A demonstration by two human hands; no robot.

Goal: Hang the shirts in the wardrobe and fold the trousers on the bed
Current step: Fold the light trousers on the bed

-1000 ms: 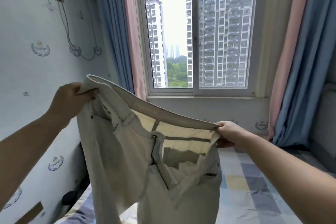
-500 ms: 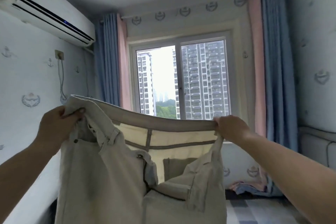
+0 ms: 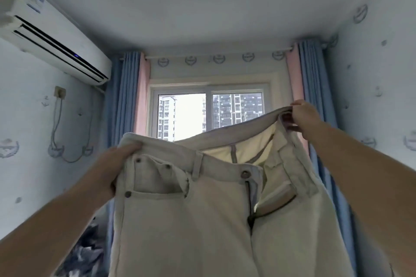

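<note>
At the far left a white air conditioner [image 3: 56, 42] is mounted high on the wall, with a socket [image 3: 60, 92] below it and a cable [image 3: 56, 128] hanging down in loops. Low in the left corner a crumpled dark patterned cloth [image 3: 85, 254] shows, too blurred to tell what it is.

The left hand [image 3: 117, 164] comes up from the lower left and grips the left end of the waistband of a pair of pale beige trousers [image 3: 180, 220]; its fingers [image 3: 132, 148] are curled over the top edge of the band, above the front pocket with its metal rivets. The trousers are held up in the air in front of the person, front side facing the camera, and fill the lower middle of the view. The fly is open below the waist button [image 3: 245, 174], and the pale lining shows inside the waist. The legs hang down out of the frame.

Behind the trousers is the window [image 3: 209, 110], with tower blocks outside, framed by pink and blue curtains [image 3: 126, 101] on both sides.

The right hand [image 3: 304, 117] is raised higher than the left and pinches the right end of the waistband, fingers [image 3: 290, 128] clenched on the cloth, so the band slopes upward from left to right. The patterned wallpaper covers the wall at the far right.
</note>
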